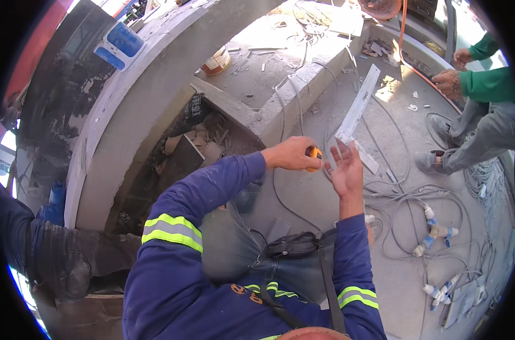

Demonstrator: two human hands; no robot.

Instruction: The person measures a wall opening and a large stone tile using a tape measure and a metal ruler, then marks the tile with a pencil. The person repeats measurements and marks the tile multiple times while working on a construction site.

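My left hand (291, 153) is closed round a small yellow-and-black tape measure (314, 158), just left of my other hand. My right hand (348, 177) is turned palm up, its thumb and fingers at the near end of a long, narrow grey strip (359, 105). It seems to grip that end, though the exact contact is hard to make out. The strip slants away to the upper right. Beyond my right hand, a shorter pale strip (368, 161) lies on the concrete floor.
A low concrete curb (308, 90) runs ahead, with a curved wall (127, 102) at left. Cables (399, 198) and blue-and-white plug connectors (437, 231) cover the floor at right. Another person's hand (448, 84) with a green sleeve is there. A bucket (216, 61) stands beyond the curb.
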